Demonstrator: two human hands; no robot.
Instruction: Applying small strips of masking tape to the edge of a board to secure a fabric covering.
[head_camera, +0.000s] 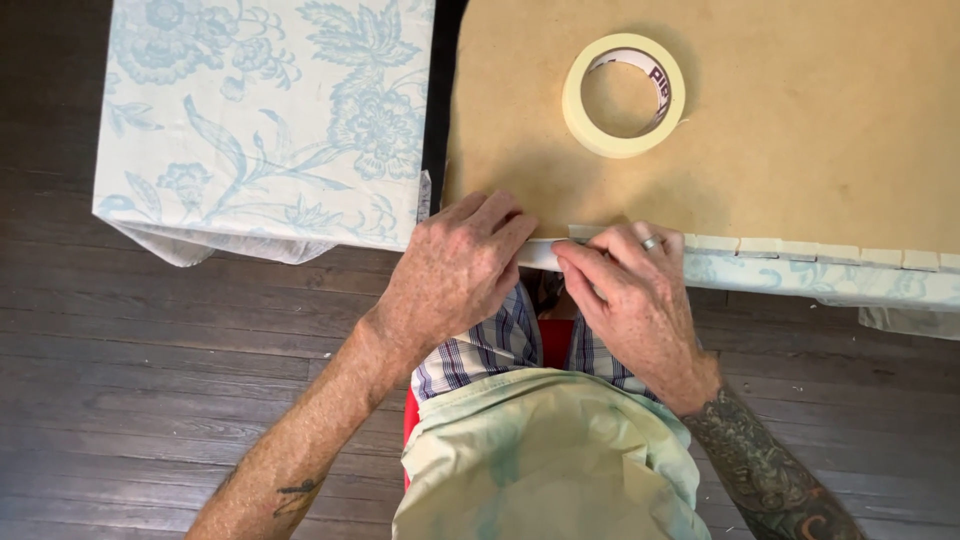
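Both hands work at the near edge of a brown board (800, 130). Left hand (450, 270) lies flat, fingers pressed down on the edge, grasping nothing, apparently pinning the fabric (830, 283) folded up over the rim. Right hand (630, 290) pinches a short strip of tape (540, 254) between thumb and forefinger at the same edge. To the right, a row of tape pieces (820, 248) already holds the fabric to the board. Tape roll (623, 95), cream, paper-like, rests flat on the board, within reach. Board surface matte, fibrous. Beside it, a box (265, 110) wrapped in pale blue floral fabric. Dark plank floor (150, 400) below.
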